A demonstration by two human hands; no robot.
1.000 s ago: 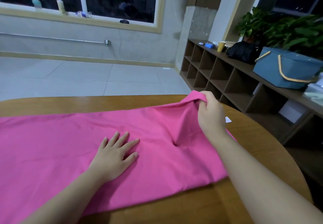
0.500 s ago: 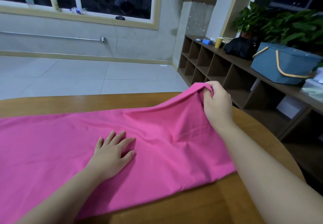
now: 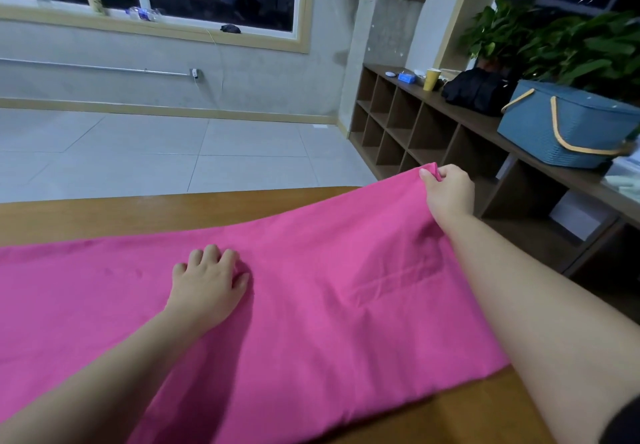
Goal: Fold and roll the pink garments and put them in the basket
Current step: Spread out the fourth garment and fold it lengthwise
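A pink garment (image 3: 311, 305) lies spread across the round wooden table (image 3: 138, 211). My left hand (image 3: 207, 281) rests on its middle with the fingers curling into the cloth. My right hand (image 3: 448, 192) pinches the garment's far right corner and holds it raised and stretched out past the table's right edge. A blue basket (image 3: 568, 128) with tan handles stands on the shelf unit to the right, well away from both hands.
A low wooden cubby shelf (image 3: 415, 121) runs along the right wall, carrying a yellow cup (image 3: 431, 78), a black bag (image 3: 479, 89) and potted plants (image 3: 554, 38). Tiled floor (image 3: 173, 153) lies beyond the table, under a window sill with bottles.
My right hand has pulled the garment's corner farther right and up, drawing the cloth taut. My left hand's fingers have gone from spread flat to curled on the cloth.
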